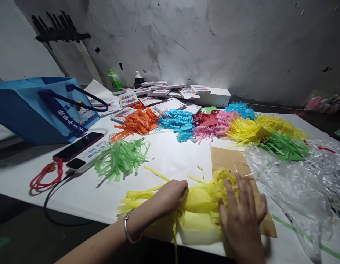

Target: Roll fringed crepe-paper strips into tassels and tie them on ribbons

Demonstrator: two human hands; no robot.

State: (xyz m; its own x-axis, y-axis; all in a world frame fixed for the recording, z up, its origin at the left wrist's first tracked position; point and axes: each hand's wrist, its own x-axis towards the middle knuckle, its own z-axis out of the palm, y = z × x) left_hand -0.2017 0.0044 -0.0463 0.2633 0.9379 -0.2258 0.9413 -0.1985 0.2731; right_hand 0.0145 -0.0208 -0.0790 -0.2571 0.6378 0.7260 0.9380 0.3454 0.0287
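A length of yellow fringed tissue paper [199, 198] lies near the table's front edge, strips fanned to the left and a curled bunch at its right end. My left hand [172, 196], with a silver bangle at the wrist, is closed in a fist over the paper's middle; its fingertips are hidden. Across the curled end, my right hand [243, 211] rests with fingers spread, touching the strips. Under that end is a brown cardboard sheet [223, 157]. Farther left sits a light green tissue tassel [122, 157].
Coloured tassels, including orange [141, 123] and blue [177, 123], line the table's middle. Behind them are stacked printed packs [159, 90]. At left stand a blue bag [35, 110], a phone [79, 146] and a cabled power bank [86, 157]. Clear plastic [285, 190] lies at right.
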